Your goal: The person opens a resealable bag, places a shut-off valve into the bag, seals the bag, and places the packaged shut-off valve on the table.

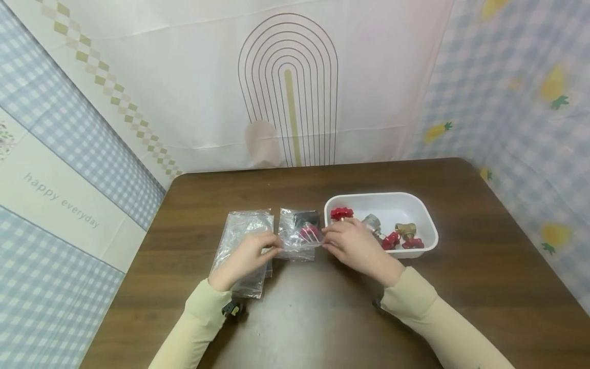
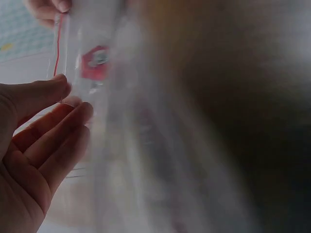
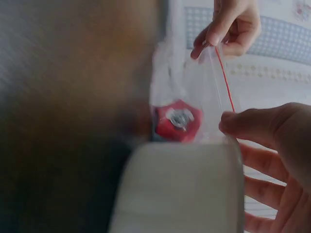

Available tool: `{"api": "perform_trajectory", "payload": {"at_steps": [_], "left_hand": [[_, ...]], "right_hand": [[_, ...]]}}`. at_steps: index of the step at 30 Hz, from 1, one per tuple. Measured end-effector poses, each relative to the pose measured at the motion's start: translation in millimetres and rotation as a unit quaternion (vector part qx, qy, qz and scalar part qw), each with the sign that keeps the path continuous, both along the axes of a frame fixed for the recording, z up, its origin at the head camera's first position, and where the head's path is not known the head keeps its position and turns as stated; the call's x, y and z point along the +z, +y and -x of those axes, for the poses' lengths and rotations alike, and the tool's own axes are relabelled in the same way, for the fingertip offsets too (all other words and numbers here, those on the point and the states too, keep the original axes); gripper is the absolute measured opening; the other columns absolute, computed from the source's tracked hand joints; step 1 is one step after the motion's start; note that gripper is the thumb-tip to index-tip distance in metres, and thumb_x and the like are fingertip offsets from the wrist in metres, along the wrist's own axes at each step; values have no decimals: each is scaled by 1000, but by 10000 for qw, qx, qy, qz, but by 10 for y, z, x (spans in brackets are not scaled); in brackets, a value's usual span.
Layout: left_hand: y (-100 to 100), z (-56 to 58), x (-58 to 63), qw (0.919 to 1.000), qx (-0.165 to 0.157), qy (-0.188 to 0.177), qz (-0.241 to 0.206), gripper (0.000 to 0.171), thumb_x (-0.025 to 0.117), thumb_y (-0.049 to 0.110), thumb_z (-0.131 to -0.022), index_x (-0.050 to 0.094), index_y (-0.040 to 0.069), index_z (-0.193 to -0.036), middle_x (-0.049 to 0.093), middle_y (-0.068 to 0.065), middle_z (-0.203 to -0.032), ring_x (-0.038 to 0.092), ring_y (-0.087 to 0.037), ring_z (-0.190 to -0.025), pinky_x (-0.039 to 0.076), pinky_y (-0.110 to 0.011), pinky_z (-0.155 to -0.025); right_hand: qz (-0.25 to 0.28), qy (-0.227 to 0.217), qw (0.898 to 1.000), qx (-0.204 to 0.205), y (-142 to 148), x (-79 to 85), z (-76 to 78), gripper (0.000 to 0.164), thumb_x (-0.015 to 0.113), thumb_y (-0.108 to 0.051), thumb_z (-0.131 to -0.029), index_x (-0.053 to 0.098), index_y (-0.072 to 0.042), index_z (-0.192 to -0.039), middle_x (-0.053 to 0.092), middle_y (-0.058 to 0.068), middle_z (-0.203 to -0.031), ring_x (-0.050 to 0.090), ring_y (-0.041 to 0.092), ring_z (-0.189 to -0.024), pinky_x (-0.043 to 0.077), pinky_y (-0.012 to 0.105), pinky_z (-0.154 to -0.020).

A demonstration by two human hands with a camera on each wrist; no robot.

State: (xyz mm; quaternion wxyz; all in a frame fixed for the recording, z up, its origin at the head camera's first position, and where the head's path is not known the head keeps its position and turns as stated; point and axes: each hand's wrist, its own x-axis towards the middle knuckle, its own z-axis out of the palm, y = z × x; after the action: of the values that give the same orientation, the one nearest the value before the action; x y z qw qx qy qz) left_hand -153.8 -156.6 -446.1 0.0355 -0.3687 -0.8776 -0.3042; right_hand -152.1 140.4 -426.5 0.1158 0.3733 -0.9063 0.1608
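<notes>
A clear zip bag with a red strip along its mouth stretches between both hands. My left hand pinches one end of that mouth between thumb and fingertips. At the other end, my right hand pinches the edge, close to the white tub. Through the plastic shows a valve with a red handwheel, a metal nut at the wheel's centre. Something dark lies beside the handwheel; its kind cannot be told. The left wrist view is largely blurred.
A white tub at the right holds several valves, with red handwheels and brass or grey bodies. Flat clear bags lie under and beside the left forearm. Both stand on a dark wooden table, with a patterned cloth hanging behind.
</notes>
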Motion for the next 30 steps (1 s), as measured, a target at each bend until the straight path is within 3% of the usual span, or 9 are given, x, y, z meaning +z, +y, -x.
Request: {"api": "perform_trajectory", "payload": {"at_steps": [4,9,13,18,24,30], "left_hand": [[10,-50,-98,9997,-206,20,98,7,74,7,-90,72,9,-97,71,-1,-96,68,-16,-92,56,-31,-86],[22,-89,-143,9992,-271,35,296,12,75,7,-89,72,8,-100,70,-2,-99,67,-16,-91,56,-29,-85],[16,-100,-142,9989,-98,-36,458,17,75,2,-86,70,5,-103,69,-5,-100,67,-20,-93,57,-34,-86],[29,-89,-116,9974,206,-169,671,22,76,-1,-84,67,2,-104,69,-9,-100,67,-25,-94,56,-40,-87],[100,-53,-115,9940,392,-269,981,16,76,2,-84,70,3,-99,67,-7,-97,66,-24,-91,56,-39,-86],[143,-58,-132,9920,580,-274,1084,8,72,-2,-86,69,6,-88,63,-3,-87,63,-21,-82,56,-35,-78]], "right_hand": [[-143,267,9995,-14,-7,-99,-106,11,83,-21,-84,76,-17,-92,69,8,-125,63,30,-117,43,58,-104],[-236,13,9996,-149,24,-232,-220,8,81,-22,-86,76,-18,-91,56,9,-145,58,33,-125,45,56,-104],[-258,-102,9994,-197,54,-303,-256,7,81,-23,-87,77,-20,-92,48,6,-153,56,32,-127,47,53,-102],[-136,-112,9997,-187,69,-305,-243,9,82,-23,-86,78,-20,-93,47,5,-153,59,31,-123,49,50,-100],[-27,-158,9996,-212,67,-284,-246,10,81,-22,-86,74,-21,-93,48,5,-152,55,32,-128,48,53,-101],[-24,226,9995,197,12,-295,-351,18,82,-18,-83,74,-17,-100,55,7,-147,46,34,-138,41,56,-107]]}}
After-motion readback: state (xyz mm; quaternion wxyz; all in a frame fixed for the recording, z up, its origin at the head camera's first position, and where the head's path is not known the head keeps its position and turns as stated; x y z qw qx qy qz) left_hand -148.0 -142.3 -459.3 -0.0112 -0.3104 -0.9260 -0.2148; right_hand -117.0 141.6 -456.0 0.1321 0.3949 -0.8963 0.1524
